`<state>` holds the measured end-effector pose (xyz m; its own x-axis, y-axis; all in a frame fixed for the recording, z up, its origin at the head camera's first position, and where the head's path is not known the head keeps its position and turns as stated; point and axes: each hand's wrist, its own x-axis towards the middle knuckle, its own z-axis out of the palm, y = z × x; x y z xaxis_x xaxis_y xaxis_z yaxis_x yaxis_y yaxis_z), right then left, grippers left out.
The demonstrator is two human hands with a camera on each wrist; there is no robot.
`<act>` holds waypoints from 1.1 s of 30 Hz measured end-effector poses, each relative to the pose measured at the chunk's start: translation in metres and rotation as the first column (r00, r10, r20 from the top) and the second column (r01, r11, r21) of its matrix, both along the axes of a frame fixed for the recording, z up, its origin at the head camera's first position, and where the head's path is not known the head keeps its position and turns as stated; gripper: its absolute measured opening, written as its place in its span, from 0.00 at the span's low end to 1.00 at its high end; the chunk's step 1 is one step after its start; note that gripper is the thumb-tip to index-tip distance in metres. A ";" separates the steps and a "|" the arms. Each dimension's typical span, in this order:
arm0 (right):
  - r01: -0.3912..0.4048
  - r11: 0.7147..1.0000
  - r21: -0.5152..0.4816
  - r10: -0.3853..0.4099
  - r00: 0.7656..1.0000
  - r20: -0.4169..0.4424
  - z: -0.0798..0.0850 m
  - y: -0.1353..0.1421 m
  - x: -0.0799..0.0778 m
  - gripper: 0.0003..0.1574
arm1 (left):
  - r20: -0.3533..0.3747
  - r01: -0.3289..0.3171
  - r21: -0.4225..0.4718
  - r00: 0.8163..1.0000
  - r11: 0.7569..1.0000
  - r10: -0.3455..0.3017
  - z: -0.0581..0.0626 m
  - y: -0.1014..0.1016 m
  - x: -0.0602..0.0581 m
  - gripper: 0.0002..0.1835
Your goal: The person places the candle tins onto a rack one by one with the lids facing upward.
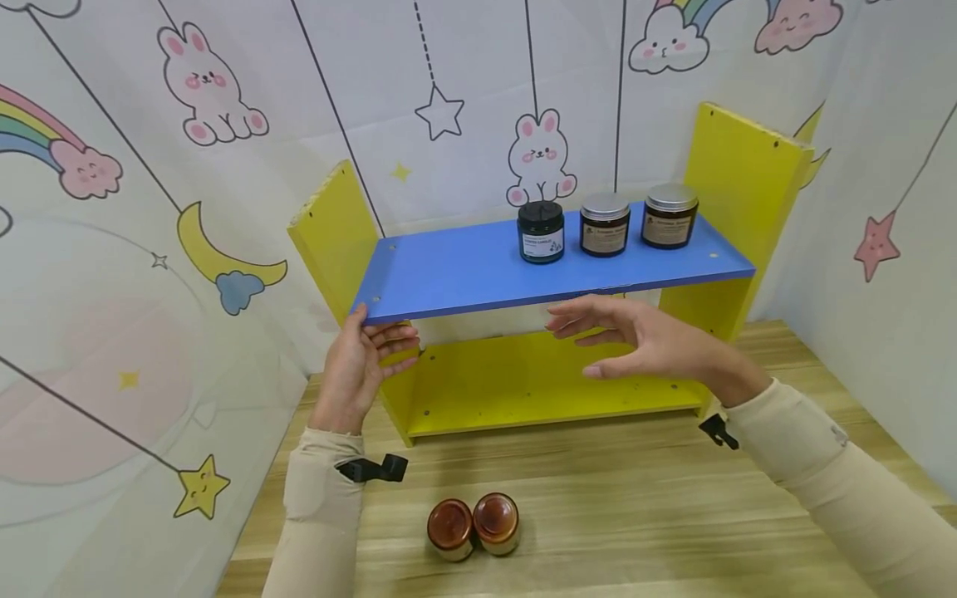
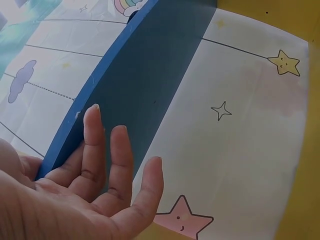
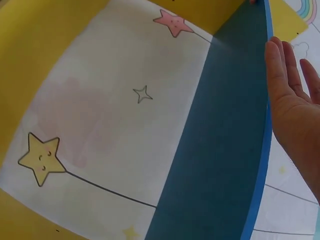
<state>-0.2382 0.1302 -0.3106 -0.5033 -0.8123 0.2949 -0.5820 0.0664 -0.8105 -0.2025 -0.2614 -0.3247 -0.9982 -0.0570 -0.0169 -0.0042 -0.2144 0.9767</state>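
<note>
A blue shelf board spans two yellow side panels. My left hand grips its front left corner, the thumb on top and the other fingers below; the left wrist view shows the fingers spread under the board. My right hand hovers in front of the shelf's front edge, fingers loosely bent and holding nothing. On the blue board stand a dark scented candle jar with a black lid, a brown jar with a silver lid, and a similar brown jar further right.
Two reddish-brown jars stand side by side on the wooden table, near its front. A lower yellow board joins the side panels. Behind hangs a printed cloth with rabbits and stars.
</note>
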 end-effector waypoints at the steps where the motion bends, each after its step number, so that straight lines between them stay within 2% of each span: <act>1: -0.005 1.000 -0.003 0.005 1.000 0.005 -0.003 -0.001 0.001 0.43 | -0.003 0.001 -0.002 1.000 1.000 -0.001 0.000 0.000 0.000 0.31; 18: -0.060 0.998 -0.037 0.063 0.994 0.088 -0.043 -0.012 0.017 0.42 | -0.018 0.010 -0.021 1.000 1.000 -0.010 -0.003 -0.001 0.001 0.31; 33: -0.103 0.992 -0.069 0.115 0.970 0.216 -0.078 -0.022 0.021 0.40 | -0.052 0.026 -0.011 0.998 1.000 -0.026 -0.003 -0.002 0.002 0.32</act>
